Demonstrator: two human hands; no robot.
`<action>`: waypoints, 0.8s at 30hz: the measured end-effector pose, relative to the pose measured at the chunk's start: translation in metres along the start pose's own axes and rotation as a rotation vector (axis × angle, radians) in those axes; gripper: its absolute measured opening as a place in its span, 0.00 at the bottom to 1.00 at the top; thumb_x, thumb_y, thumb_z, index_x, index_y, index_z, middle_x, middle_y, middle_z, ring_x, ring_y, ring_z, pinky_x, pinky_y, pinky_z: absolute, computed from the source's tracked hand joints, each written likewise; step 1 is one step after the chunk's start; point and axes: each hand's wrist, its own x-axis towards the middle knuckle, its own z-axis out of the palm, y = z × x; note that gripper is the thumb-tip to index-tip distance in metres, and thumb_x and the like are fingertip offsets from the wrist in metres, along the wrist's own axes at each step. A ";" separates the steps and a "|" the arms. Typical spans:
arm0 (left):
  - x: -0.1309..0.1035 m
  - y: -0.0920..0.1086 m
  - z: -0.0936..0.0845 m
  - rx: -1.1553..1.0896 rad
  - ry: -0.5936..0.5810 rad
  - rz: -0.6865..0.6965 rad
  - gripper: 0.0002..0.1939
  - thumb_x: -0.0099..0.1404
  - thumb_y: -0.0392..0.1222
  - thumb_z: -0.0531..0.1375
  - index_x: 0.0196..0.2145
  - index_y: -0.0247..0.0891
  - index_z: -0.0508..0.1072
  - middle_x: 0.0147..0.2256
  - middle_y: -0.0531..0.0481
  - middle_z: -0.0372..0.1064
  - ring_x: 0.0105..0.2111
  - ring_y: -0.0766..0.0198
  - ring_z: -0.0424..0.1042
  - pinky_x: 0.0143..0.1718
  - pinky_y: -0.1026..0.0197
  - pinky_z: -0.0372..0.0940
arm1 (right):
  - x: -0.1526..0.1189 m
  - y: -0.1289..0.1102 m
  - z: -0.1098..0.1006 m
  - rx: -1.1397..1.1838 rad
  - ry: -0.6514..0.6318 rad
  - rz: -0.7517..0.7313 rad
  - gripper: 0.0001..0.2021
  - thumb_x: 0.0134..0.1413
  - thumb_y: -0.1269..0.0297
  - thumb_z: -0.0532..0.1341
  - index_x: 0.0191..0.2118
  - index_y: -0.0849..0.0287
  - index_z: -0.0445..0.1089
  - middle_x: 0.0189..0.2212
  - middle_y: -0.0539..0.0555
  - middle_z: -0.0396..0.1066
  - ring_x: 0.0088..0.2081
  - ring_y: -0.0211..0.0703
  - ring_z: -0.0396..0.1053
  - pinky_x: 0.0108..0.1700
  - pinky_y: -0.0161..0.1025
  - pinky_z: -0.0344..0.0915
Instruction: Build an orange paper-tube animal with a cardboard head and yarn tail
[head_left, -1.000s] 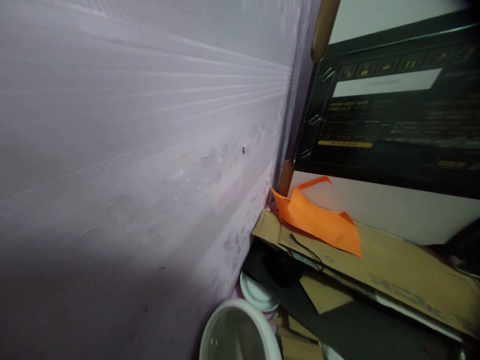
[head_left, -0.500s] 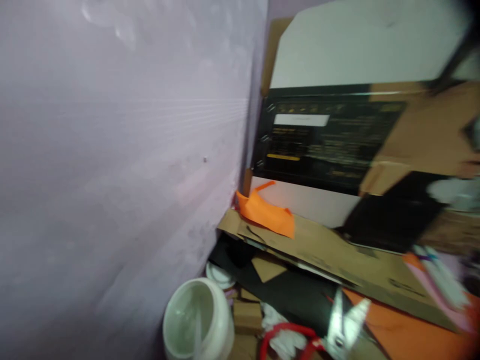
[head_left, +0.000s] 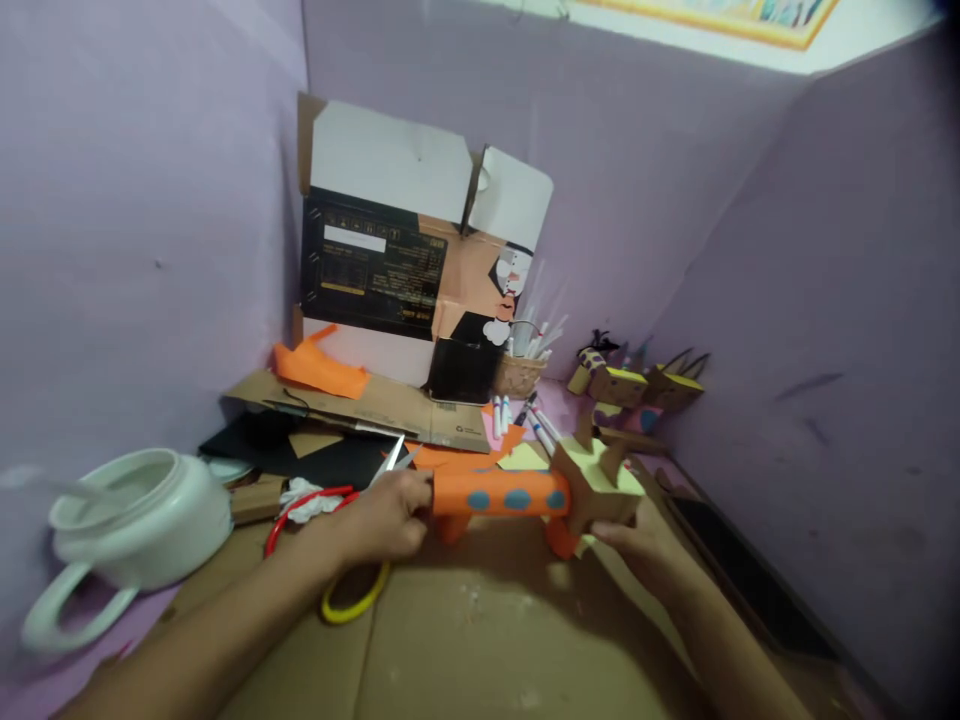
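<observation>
A paper animal point(head_left: 495, 488) lies lengthwise between my hands: an orange tube body with blue spots, orange legs, and a boxy cardboard head point(head_left: 604, 490) with pointed pieces on top. My left hand point(head_left: 396, 515) is closed at the rear end of the tube, its fingertips partly hidden. My right hand point(head_left: 637, 550) grips the head from below and the right. Left of the animal lie scissors with red handles point(head_left: 279, 525) and open metal blades. A yellow ring-shaped handle point(head_left: 356, 608) shows below my left wrist.
A white pot point(head_left: 202, 520) with a stick inside stands at the left. Behind are a flattened box point(head_left: 375, 265), orange paper point(head_left: 319, 368), black sheet material point(head_left: 337, 465) and a basket of markers point(head_left: 521, 375). Small cardboard animals point(head_left: 622, 385) stand at the right. Cardboard point(head_left: 465, 650) covers the work surface.
My view has swung right and drawn back from the left wall and box. Both hands and the spotted paper animal, out of view before, now show in the middle.
</observation>
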 end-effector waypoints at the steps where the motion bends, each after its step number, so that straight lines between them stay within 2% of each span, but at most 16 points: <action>1: 0.002 0.002 0.001 -0.002 -0.025 -0.004 0.23 0.41 0.23 0.48 0.28 0.37 0.78 0.30 0.51 0.73 0.32 0.62 0.71 0.35 0.64 0.65 | 0.001 0.001 0.004 0.057 0.004 -0.015 0.22 0.28 0.65 0.70 0.38 0.57 0.72 0.37 0.54 0.74 0.37 0.51 0.70 0.38 0.43 0.66; 3: 0.004 0.004 0.004 -0.007 -0.020 -0.014 0.22 0.41 0.24 0.48 0.28 0.35 0.77 0.28 0.51 0.73 0.33 0.62 0.70 0.36 0.65 0.64 | 0.000 0.005 0.010 0.155 0.009 -0.039 0.20 0.28 0.65 0.70 0.36 0.57 0.71 0.33 0.53 0.75 0.34 0.48 0.70 0.36 0.41 0.66; 6: 0.003 0.005 0.012 0.010 0.042 -0.039 0.19 0.43 0.25 0.48 0.27 0.35 0.76 0.25 0.53 0.70 0.31 0.64 0.69 0.34 0.65 0.63 | -0.004 0.009 0.014 0.235 -0.010 -0.073 0.25 0.30 0.67 0.69 0.41 0.55 0.68 0.34 0.51 0.74 0.35 0.45 0.69 0.37 0.38 0.65; 9: -0.001 0.006 0.016 0.040 0.079 -0.056 0.15 0.45 0.26 0.49 0.23 0.34 0.74 0.21 0.53 0.66 0.27 0.66 0.66 0.31 0.67 0.62 | -0.006 0.009 0.012 0.234 -0.043 -0.085 0.29 0.31 0.69 0.69 0.46 0.54 0.65 0.36 0.51 0.73 0.37 0.46 0.69 0.39 0.39 0.65; 12: -0.002 0.005 0.015 0.068 0.099 -0.055 0.11 0.45 0.26 0.50 0.21 0.34 0.71 0.20 0.54 0.62 0.25 0.67 0.63 0.29 0.67 0.60 | -0.006 0.007 0.009 0.191 -0.053 -0.102 0.29 0.31 0.69 0.69 0.47 0.54 0.65 0.37 0.52 0.73 0.39 0.47 0.69 0.41 0.41 0.64; 17: -0.001 0.002 0.016 0.055 0.116 -0.029 0.10 0.46 0.27 0.50 0.21 0.34 0.70 0.21 0.55 0.62 0.25 0.68 0.62 0.29 0.67 0.60 | -0.006 0.007 0.009 0.156 -0.061 -0.111 0.23 0.31 0.66 0.69 0.40 0.54 0.68 0.36 0.52 0.73 0.41 0.49 0.68 0.42 0.42 0.64; 21: -0.003 0.006 0.022 0.027 0.208 -0.030 0.09 0.46 0.28 0.51 0.21 0.34 0.70 0.23 0.52 0.64 0.27 0.67 0.64 0.29 0.66 0.62 | -0.007 0.006 0.013 0.217 -0.037 -0.094 0.20 0.30 0.66 0.69 0.36 0.54 0.69 0.37 0.52 0.73 0.39 0.48 0.69 0.40 0.41 0.65; 24: -0.008 0.014 0.023 -0.032 0.256 -0.051 0.08 0.45 0.28 0.53 0.20 0.34 0.70 0.30 0.48 0.69 0.33 0.63 0.67 0.31 0.65 0.63 | -0.008 0.004 0.016 0.305 0.017 -0.101 0.21 0.28 0.67 0.69 0.37 0.54 0.69 0.36 0.51 0.74 0.36 0.45 0.69 0.37 0.38 0.65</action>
